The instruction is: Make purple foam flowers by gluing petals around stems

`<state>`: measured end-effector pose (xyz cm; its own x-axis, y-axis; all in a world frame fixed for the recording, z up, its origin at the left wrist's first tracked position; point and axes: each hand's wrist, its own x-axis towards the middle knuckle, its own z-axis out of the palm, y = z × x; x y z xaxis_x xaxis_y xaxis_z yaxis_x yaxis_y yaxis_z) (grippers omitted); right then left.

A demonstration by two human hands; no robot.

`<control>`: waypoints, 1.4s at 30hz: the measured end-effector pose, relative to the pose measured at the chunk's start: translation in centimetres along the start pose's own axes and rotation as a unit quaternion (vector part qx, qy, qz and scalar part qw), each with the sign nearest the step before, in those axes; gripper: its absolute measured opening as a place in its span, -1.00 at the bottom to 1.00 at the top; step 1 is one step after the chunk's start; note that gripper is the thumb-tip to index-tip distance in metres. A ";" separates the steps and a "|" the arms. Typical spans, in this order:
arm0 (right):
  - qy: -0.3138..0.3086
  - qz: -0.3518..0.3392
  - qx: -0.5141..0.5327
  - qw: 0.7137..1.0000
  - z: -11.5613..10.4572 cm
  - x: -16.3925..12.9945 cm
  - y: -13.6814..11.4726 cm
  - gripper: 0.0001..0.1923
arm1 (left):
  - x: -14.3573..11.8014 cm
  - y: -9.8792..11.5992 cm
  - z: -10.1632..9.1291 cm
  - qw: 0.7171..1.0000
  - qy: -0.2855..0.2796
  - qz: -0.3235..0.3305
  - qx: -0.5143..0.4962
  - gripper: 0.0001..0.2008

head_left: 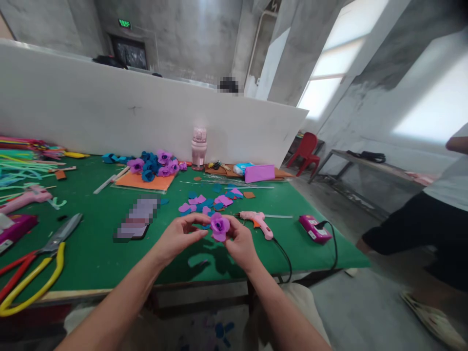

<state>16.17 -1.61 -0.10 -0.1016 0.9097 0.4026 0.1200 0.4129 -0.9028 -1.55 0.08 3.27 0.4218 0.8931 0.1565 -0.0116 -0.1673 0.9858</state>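
Over the green table (102, 253) we pinched a purple foam flower (220, 226) between left hand (178, 237) and right hand (240, 246), fingers closed on it; pink glue gun (257, 220) just beside.

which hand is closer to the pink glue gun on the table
Right. The right hand is just left of the pink glue gun; the left hand is farther left, beyond the purple flower.

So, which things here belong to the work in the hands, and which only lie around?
In use:
left hand
right hand
purple flower
cut petals
pink glue gun

Lying about:
scissors
pink bottle
finished flowers
red chair
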 end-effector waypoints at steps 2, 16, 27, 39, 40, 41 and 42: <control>0.014 -0.042 -0.056 0.997 -0.2 -0.1 0.1 -0.61 | 0.0 0.0 0.4 0.998 0.027 0.007 0.052 -0.81; 0.040 -0.094 -0.148 0.984 -0.3 -0.7 0.4 -0.59 | -0.6 -0.2 2.1 0.967 0.114 0.053 0.224 -0.86; 0.029 -0.096 -0.144 0.985 -0.1 -0.8 0.4 -0.58 | -0.9 0.5 2.6 0.970 0.148 0.054 0.184 -0.89; 0.015 -0.108 -0.152 0.982 -0.6 -0.5 0.3 -0.61 | -0.9 0.7 2.3 0.988 0.124 -0.063 -0.060 -0.80; 0.005 -0.110 -0.159 0.981 -0.8 -0.5 0.3 -0.58 | -0.9 0.7 2.1 0.989 0.113 -0.066 -0.063 -0.79; -0.009 -0.112 -0.168 0.979 -0.9 -0.5 0.3 -0.54 | -0.9 0.8 1.9 0.991 0.098 -0.070 -0.063 -0.78; -0.025 -0.112 -0.177 0.978 -1.0 -0.6 0.4 -0.51 | -0.8 0.8 1.7 0.992 0.082 -0.073 -0.061 -0.77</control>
<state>17.26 -1.93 -0.51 -0.2106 0.7951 0.5688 0.4220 0.5987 -0.6808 -0.42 -1.49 3.84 0.2738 0.9617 0.0087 -0.0755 0.0124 0.9971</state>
